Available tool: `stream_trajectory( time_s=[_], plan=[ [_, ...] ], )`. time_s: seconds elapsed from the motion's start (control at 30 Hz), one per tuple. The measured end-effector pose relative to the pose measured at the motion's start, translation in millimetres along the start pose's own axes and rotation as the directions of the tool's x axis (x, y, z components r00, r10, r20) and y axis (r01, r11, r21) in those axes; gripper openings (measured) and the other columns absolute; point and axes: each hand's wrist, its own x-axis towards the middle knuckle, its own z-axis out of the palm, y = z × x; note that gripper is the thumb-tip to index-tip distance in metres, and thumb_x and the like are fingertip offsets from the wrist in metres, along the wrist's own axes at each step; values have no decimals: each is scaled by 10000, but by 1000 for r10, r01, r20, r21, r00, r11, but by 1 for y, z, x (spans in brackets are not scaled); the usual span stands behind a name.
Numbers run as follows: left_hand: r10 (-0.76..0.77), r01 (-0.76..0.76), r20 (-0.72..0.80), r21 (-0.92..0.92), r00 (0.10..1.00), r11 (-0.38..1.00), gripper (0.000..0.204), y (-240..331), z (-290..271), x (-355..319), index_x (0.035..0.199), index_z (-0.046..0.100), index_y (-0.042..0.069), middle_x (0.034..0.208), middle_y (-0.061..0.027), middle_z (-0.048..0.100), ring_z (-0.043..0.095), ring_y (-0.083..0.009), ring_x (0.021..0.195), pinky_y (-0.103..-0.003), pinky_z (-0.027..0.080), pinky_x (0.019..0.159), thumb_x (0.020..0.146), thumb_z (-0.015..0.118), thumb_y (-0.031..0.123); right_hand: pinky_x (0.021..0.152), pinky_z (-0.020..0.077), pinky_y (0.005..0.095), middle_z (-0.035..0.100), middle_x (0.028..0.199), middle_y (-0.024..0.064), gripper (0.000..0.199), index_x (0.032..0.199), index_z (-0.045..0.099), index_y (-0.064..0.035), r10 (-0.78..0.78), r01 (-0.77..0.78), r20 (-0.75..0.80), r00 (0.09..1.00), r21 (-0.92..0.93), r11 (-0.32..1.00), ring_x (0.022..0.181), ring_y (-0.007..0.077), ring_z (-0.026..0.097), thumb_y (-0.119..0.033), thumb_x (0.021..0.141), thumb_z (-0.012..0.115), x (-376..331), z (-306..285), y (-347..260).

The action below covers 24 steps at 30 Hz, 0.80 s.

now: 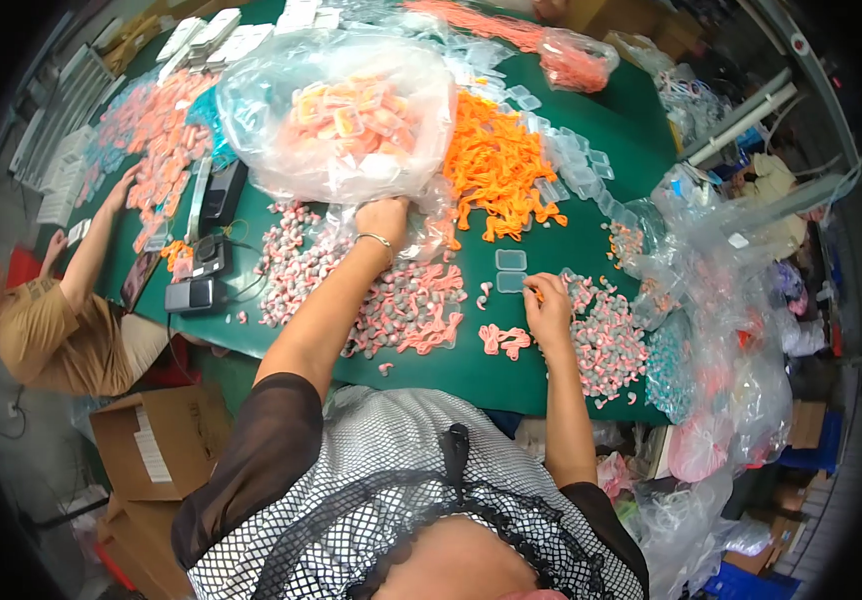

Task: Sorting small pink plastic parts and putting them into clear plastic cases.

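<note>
A clear plastic bag [251, 110] full of orange-filled cases [356, 115] sits at the far middle of the green table. My left hand [385, 222] reaches to the bag's near edge; its fingertips are hidden there. My right hand [549, 310] is closed in a pinch, with a small orange piece [539, 296] showing at the fingers. It is beside a small clear plastic case [511, 272] that lies open. Two pink cord bundles [504, 341] lie left of that hand. Pink-and-grey small pieces [606, 340] are heaped to its right.
More pink-and-grey pieces [296, 262] are heaped near my left forearm. Orange cord bundles [496, 165] and clear cases [581, 165] lie beyond. Black devices [196, 295] stand at left, near a co-worker [66, 330] reaching into orange pieces [161, 130]. Plastic bags [711, 400] crowd the right edge.
</note>
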Motion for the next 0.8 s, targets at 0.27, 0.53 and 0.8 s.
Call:
stream_trajectory(
  time_s=[0.27,0.53,0.8],
  plan=[
    [-20,22,-88,23,996,999,265,-4,20,2,1032,542,69,969,-143,641,629,-339,887,-433,514,711,793,612,160,744,477,268,603,978,80,189,995,599,-10,309,-285,37,950,508,813,873,155,595,27,811,575,5,16,25],
    [69,-74,-68,-60,995,995,165,-9,11,-10,964,584,109,1015,-123,608,595,-339,926,-435,502,727,814,603,177,620,449,212,596,1016,79,276,1106,502,-43,473,-450,178,863,699,557,759,86,573,51,846,498,20,10,25],
    [190,-282,-258,-392,947,876,105,-3,3,-24,927,594,46,920,-123,616,623,-283,798,-379,496,679,849,578,116,725,477,416,616,939,111,199,1000,603,-96,106,-120,-96,990,-147,982,885,321,597,-107,802,611,52,15,48]
  ],
)
